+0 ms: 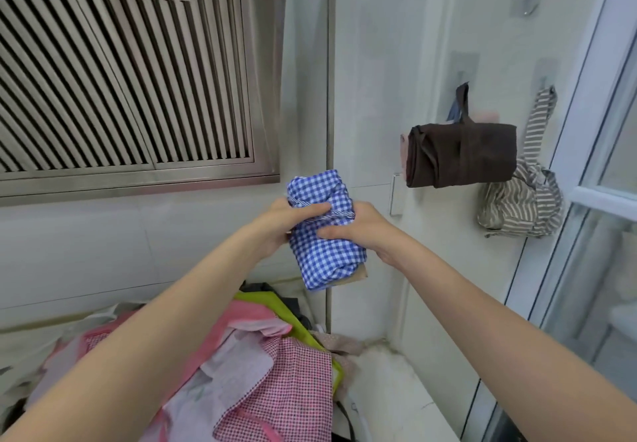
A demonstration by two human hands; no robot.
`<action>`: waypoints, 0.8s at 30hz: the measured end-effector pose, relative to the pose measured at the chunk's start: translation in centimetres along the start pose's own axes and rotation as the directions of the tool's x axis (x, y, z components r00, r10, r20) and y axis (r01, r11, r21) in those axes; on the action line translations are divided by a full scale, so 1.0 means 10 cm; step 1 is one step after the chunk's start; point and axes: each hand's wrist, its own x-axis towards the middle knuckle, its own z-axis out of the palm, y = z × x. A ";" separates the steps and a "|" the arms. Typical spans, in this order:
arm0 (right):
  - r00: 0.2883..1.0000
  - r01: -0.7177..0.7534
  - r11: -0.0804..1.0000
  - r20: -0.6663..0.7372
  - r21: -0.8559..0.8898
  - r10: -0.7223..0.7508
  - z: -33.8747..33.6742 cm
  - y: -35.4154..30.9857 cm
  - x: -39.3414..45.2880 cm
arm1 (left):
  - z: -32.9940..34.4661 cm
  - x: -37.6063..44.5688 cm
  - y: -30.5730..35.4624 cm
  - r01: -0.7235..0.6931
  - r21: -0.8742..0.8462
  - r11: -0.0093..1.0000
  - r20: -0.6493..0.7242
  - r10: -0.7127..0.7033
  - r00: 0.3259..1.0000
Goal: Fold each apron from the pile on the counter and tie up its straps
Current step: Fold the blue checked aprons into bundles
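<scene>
You are holding the folded blue gingham apron (324, 231) raised at frame centre, above the apron pile (262, 365) lying at 6 o'clock on the counter (389, 393). Your left hand (286, 222) is gripping its left side, thumb pressing the striped strap (327, 213) crossing the bundle. Your right hand (362, 231) is clasping its right side, thumb lying across the front. At 3 o'clock, a tied brown apron bundle (462, 155) and a striped apron (520, 200) are hanging on wall hooks.

A blue-and-white gingham cotton apron (324, 231), folded into a compact upright bundle, sits raised above the counter with a striped strap (322, 214) wrapped across its middle. Below it, a loose pile of pink, checked and lime-green aprons (262, 365) lies crumpled on the counter.
</scene>
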 end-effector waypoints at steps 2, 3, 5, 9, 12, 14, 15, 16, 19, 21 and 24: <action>0.998 0.015 1.000 0.060 0.015 -0.016 0.01 -0.08 -0.07 | -0.07 -0.02 0.03 -0.023 -0.087 0.996 -0.051 0.019 0.999; 0.997 0.019 0.999 0.077 0.041 -0.022 -0.01 -0.10 -0.11 | -0.10 -0.04 0.05 -0.036 -0.149 0.988 -0.043 0.030 0.999; 0.994 0.000 0.995 0.104 0.097 -0.010 -0.06 -0.14 -0.17 | -0.13 -0.12 0.07 -0.058 -0.256 0.965 0.035 0.070 0.997; 0.997 -0.002 0.999 0.074 -0.042 0.006 -0.14 -0.27 -0.30 | -0.17 -0.24 0.07 -0.036 -0.324 0.945 0.129 0.082 0.988; 0.964 0.085 0.795 -0.153 -0.601 -0.219 -0.16 -0.32 -0.32 | -0.21 -0.25 0.09 0.099 -0.253 0.962 0.094 -0.077 0.993; 0.844 0.030 0.422 -0.203 -0.906 -0.496 -0.17 -0.30 -0.34 | -0.26 -0.27 0.11 0.224 -0.374 0.900 0.146 -0.181 0.973; 0.742 0.013 0.247 -0.156 -0.969 -0.651 -0.20 -0.26 -0.34 | -0.27 -0.30 0.14 0.255 -0.450 0.856 0.204 -0.179 0.962; 0.603 0.018 0.116 -0.082 -0.993 -0.793 -0.20 -0.21 -0.34 | -0.26 -0.33 0.17 0.271 -0.498 0.824 0.260 -0.156 0.953; 0.289 0.156 -0.127 0.168 -0.980 -0.943 -0.13 -0.15 -0.34 | -0.13 -0.39 0.22 0.219 -0.448 0.867 0.283 -0.094 0.954; 0.317 0.231 -0.163 0.233 -0.959 -0.919 -0.12 -0.16 -0.34 | -0.06 -0.40 0.22 0.147 -0.420 0.895 0.203 -0.065 0.977; 0.605 0.329 0.028 0.188 -0.944 -0.774 -0.23 -0.13 -0.36 | -0.11 -0.38 0.22 0.001 -0.354 0.935 0.052 0.018 0.998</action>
